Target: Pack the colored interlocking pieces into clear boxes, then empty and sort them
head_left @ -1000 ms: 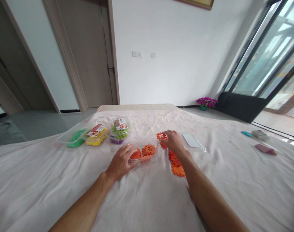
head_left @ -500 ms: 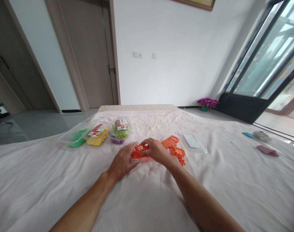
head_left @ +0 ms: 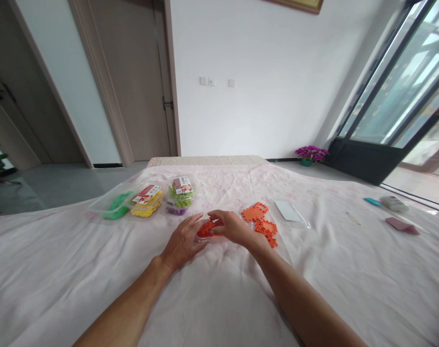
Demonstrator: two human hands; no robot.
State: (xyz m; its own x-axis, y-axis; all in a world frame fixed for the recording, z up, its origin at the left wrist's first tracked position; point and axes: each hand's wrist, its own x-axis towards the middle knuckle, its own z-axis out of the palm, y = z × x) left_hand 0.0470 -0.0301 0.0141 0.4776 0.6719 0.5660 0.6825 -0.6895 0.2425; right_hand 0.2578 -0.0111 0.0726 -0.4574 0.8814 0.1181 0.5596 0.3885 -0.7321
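Observation:
A small clear plastic box point(head_left: 204, 239) stands on the cloth between my hands, with orange plastic building pieces point(head_left: 206, 228) in it. My left hand point(head_left: 183, 242) is curled round the box's left side, holding it, thumb near the front and fingers at the back. My right hand point(head_left: 231, 227) reaches over the box from the right. Its thumb and fingers are bent round an orange piece at the opening; most of that piece is hidden. Just right of this hand, several flat orange pieces with notched edges point(head_left: 259, 222) lie in a loose pile.
Lidded clear boxes hold green pieces point(head_left: 117, 208), yellow pieces point(head_left: 145, 210) and lime pieces point(head_left: 180, 193), at the back left. A clear lid with a white label point(head_left: 287, 211) lies right of the pile. Farther right are a pink cloth point(head_left: 402, 225) and a blue item point(head_left: 372, 201).
My right fingers have moved slightly left and lower over the box. The orange piece with a window-like grid, visible before, no longer shows clearly. My left hand stays on the box.

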